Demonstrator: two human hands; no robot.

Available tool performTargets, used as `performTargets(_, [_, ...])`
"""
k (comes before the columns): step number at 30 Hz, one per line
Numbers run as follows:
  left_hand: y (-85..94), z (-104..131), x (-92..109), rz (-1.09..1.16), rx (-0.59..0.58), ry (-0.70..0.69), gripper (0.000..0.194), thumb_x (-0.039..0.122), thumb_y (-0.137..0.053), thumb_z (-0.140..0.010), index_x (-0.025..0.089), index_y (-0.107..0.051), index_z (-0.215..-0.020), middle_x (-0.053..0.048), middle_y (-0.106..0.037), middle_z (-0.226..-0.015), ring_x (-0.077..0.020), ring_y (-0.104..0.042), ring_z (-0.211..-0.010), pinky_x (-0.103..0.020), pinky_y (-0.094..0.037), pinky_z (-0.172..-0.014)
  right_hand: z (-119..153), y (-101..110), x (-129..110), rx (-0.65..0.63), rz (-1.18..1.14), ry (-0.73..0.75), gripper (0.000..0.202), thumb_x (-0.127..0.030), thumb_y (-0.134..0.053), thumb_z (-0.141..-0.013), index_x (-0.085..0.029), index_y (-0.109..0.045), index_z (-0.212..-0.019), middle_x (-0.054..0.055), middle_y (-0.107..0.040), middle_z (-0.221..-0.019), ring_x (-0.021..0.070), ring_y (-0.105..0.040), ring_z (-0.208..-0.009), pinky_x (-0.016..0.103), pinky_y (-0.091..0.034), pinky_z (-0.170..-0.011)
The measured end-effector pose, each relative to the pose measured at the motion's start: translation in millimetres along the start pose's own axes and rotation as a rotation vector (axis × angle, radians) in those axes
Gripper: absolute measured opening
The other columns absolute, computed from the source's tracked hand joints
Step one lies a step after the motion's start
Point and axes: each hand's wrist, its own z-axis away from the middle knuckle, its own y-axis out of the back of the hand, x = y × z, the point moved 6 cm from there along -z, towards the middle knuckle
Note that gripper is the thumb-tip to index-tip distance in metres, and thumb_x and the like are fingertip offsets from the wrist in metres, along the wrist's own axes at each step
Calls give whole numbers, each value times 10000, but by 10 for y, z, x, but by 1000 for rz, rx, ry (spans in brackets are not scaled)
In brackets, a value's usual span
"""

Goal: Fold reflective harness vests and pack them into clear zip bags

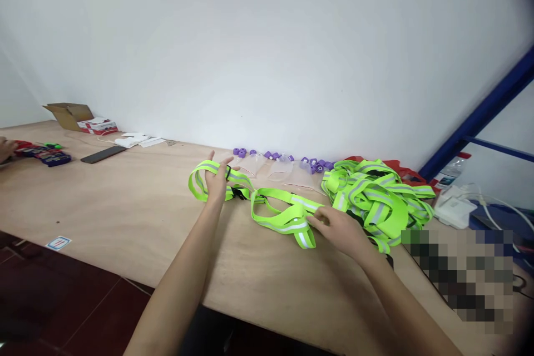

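Observation:
A lime-green reflective strap (277, 226) with a silver stripe lies in loose loops across the middle of the table. At its left end, my left hand (216, 182) is against a raised loop, fingers stretched up and apart, with a black slider beside them. How firmly that hand bears on the band cannot be made out. My right hand (340, 229) has its thumb and fingers closed on the strap's right end, where a short folded piece hangs down. Just behind the right hand rises a tangled pile of similar straps (381, 200).
Clear plastic bags (298, 177) and several small purple rolls (319, 167) line the wall. A bottle (450, 171) and white adapter (454, 207) stand right. At left are a cardboard box (69, 117), a dark flat bar (103, 154) and another person's hand (5, 148).

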Motion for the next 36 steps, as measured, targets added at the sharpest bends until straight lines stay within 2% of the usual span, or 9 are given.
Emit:
performTargets(4, [-100,39,-150,102,-81,208,628,294,-613,-919,203,-355,-1484,-72,-771,-861,-169,-712,-600,-230,-548,-508,-92,-313,-127,-74,-369,73,596,-532,-703,-776,-248,-570,-1282,71,-694,-1193,270,-673,-971,345,-504,-794])
performTargets(8, [-99,25,-214,200,-104,365,342,300,-565,-963,139,-583,-1264,-10,-686,-596,-102,-598,-429,-156,-448,-421,-111,-506,-120,-66,-569,163,498,-437,-704,-791,-227,-611,-1232,72,-693,-1207,306,-634,-1084,415,-488,-931])
performTargets(13, [-9,-29,-258,276,-66,489,290,456,-641,-919,169,-615,-891,72,-518,-468,-55,-499,-350,-124,-352,-359,-174,-429,202,281,-754,-10,372,-496,-652,-807,-212,-625,-1045,66,-721,-965,281,-656,-922,424,-517,-849])
performTargets(16, [41,-80,-289,217,-106,532,386,530,-650,-890,186,-533,-761,102,-439,-441,-11,-349,-280,-108,-252,-309,-149,-308,369,542,-900,-64,461,-480,-698,-759,-215,-544,-1103,71,-699,-991,263,-659,-917,395,-531,-815])
performTargets(18, [71,-103,-309,162,-152,561,409,535,-654,-881,187,-510,-720,109,-417,-435,6,-251,-259,-108,-195,-292,-114,-240,395,614,-956,-27,518,-456,-708,-757,-222,-491,-1165,81,-686,-1044,255,-659,-948,374,-535,-809])
performTargets(23, [177,-25,-363,-106,-326,691,404,447,-754,-791,180,-509,-613,78,-449,-411,7,-206,-252,-122,-149,-277,-42,-161,366,477,-905,23,419,-575,-591,-836,-205,-602,-1033,60,-678,-844,244,-635,-743,338,-512,-639])
performTargets(30, [523,96,-374,-665,-513,882,376,284,-924,-514,200,-558,-539,6,-503,-363,-106,-382,-252,-185,-132,-276,-27,-166,203,233,-926,144,648,-801,-487,-808,-193,-678,-686,47,-638,-591,183,-556,-471,328,-461,-512])
performTargets(33, [708,-56,-238,-1027,-409,769,457,432,-927,-488,220,-527,-548,-21,-527,-415,-156,-457,-332,-230,-227,-340,-27,-213,156,190,-1004,135,617,-763,-510,-835,-189,-692,-699,45,-640,-575,164,-551,-433,309,-446,-474])
performTargets(36, [735,-258,103,-1234,-104,389,516,530,-891,-497,252,-472,-614,-14,-525,-494,-231,-542,-492,-276,-307,-447,-47,-248,184,230,-1051,96,592,-744,-515,-852,-192,-704,-752,68,-692,-655,191,-623,-555,317,-500,-544])
